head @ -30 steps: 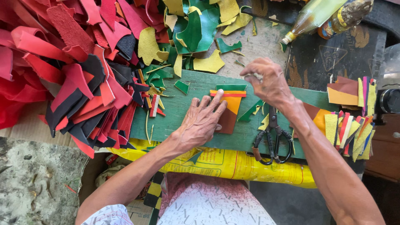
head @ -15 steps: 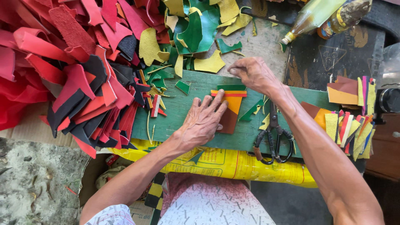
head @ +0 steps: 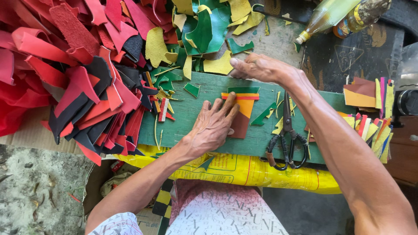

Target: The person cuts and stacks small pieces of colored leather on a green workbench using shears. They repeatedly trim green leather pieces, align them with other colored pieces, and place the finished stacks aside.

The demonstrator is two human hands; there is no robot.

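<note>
Green board (head: 196, 109), flat left hand (head: 213, 126)

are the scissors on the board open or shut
Shut: the scissors lie flat on the green board, blades together, handles side by side.

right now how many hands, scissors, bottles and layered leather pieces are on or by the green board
hands: 2, left hand flat on the layered piece, right hand at the board's far edge
scissors: 1
bottles: 2, clear bottle and darker bottle
layered leather piece: 1
total: 6, on or near the green board
</note>
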